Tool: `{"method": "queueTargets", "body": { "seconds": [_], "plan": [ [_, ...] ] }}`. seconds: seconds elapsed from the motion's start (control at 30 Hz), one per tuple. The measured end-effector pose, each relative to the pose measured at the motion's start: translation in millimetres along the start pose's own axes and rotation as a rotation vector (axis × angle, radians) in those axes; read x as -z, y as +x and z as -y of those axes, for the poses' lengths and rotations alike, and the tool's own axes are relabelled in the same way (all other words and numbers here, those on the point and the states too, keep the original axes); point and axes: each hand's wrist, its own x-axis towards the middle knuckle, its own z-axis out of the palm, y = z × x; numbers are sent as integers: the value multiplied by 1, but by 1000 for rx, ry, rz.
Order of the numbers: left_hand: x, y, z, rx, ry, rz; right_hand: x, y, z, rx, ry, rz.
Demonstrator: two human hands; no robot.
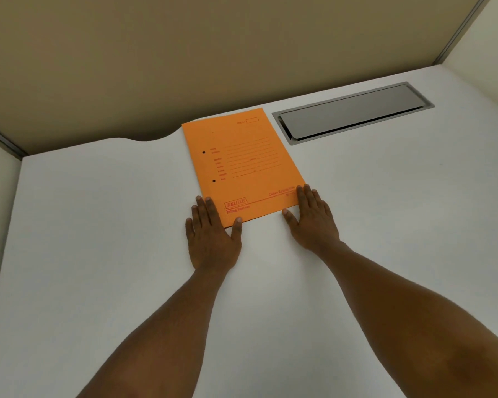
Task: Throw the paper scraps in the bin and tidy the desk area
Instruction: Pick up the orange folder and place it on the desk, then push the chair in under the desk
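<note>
An orange paper file folder (242, 165) with red print lies flat on the white desk (98, 225), its far edge close to the back partition. My left hand (212, 237) rests flat at the folder's near left corner, thumb and fingertips on its edge. My right hand (311, 219) lies flat at the near right corner, fingertips touching the folder's edge. Both hands have fingers spread and grip nothing. No paper scraps and no bin are in view.
A grey metal cable flap (354, 112) is set into the desk at the back right, just beside the folder. Beige partition walls (184, 53) enclose the desk at the back and on both sides. A curved cut-out (153, 137) notches the desk's back edge.
</note>
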Motion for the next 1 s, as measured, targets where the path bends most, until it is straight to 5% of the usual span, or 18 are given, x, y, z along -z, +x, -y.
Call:
{"method": "queueTargets", "body": {
  "seconds": [0.4, 1.0],
  "plan": [
    [46, -152, 5, -142, 91, 192, 41, -166, 15, -84, 0, 115],
    [211, -416, -24, -373, 182, 215, 162, -457, 50, -46, 80, -39]
  ]
}}
